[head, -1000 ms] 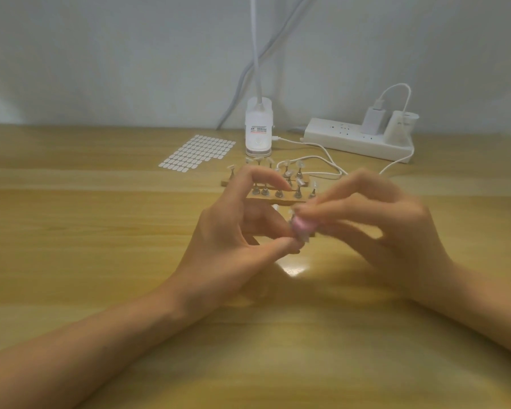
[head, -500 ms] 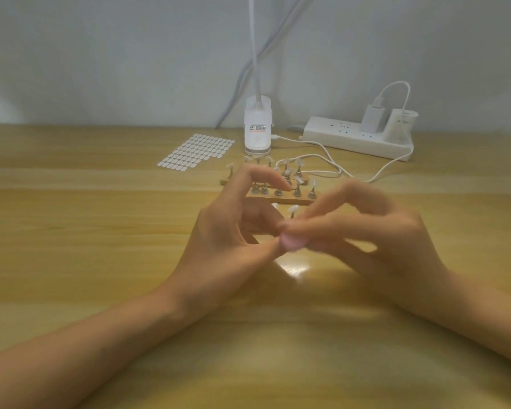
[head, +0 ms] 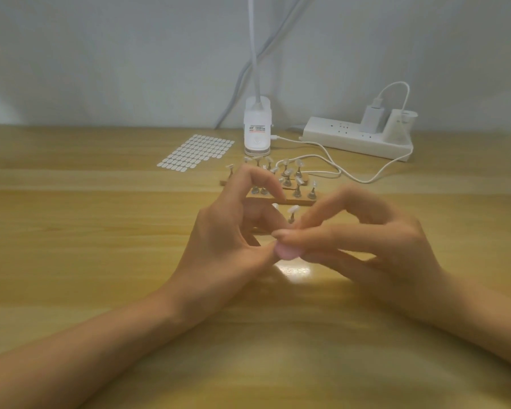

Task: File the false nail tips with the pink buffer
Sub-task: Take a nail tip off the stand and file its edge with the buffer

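Pink buffer [head: 288, 251] pinched by right hand [head: 366, 246], touching left hand [head: 227, 243].

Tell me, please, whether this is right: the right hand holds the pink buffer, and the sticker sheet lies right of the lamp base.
Not quite: the head view shows the sticker sheet left of the lamp base, not right. The right hand does hold the pink buffer.
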The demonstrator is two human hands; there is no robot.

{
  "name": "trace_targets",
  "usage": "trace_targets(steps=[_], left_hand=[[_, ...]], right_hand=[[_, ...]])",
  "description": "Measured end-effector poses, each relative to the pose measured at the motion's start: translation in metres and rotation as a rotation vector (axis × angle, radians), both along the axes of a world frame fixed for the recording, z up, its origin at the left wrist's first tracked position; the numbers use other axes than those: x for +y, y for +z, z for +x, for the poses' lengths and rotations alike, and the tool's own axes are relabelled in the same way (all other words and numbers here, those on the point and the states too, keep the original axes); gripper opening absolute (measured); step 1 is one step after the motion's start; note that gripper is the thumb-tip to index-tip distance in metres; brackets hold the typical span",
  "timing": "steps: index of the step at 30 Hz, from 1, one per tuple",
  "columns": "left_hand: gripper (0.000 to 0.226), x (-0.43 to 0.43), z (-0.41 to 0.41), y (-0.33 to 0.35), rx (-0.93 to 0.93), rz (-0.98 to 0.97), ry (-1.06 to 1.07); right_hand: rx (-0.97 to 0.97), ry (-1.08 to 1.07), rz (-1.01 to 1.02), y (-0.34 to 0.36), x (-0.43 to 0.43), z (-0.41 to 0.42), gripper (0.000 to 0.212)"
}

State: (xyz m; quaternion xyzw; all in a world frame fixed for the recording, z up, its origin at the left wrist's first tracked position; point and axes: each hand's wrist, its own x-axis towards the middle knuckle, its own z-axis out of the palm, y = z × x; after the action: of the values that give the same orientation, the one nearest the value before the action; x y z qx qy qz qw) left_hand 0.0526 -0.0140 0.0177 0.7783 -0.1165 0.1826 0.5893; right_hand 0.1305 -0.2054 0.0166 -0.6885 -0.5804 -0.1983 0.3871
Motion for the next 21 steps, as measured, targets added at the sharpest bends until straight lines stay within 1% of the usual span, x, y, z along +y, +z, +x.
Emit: trace_targets(steps=[4,7,10,13,17,20,21], left_hand=[[0.042,0.0001,-0.0005,0.0001,0.006,0.01,0.02],[0.04,-0.0015,-0.0011,0.0006,-0.047,0.054,0.018],[0.043,-0.0008,-0.0011,0.0011,-0.029,0.018,0.035],[0.041,-0.0009,-0.0011,0.0017,-0.031,0.015,0.021],[0.041,-0.0002,-0.0003,0.0013,0.002,-0.04,0.035],[0.041,0.0006,0.001,0.0008,0.009,-0.046,0.027],[0.042,0.001,0.0015,0.0,0.015,-0.046,0.031]], right_hand=[[0.006,-0.059,0.035,0.0017,-0.0005,0.0049,0.023],[0.003,-0.009,0.009,0.0014,-0.0003,0.0042,0.023],[-0.001,-0.062,0.03,0.0012,-0.0006,0.0056,0.024],[-0.005,-0.01,0.017,0.0002,0.0003,0.0046,0.023],[0.018,-0.067,0.048,0.0011,-0.0006,0.0074,0.025],[0.012,0.006,0.025,0.0,0.0015,0.004,0.022],[0.017,-0.005,0.027,0.0001,0.0009,0.0046,0.023]])
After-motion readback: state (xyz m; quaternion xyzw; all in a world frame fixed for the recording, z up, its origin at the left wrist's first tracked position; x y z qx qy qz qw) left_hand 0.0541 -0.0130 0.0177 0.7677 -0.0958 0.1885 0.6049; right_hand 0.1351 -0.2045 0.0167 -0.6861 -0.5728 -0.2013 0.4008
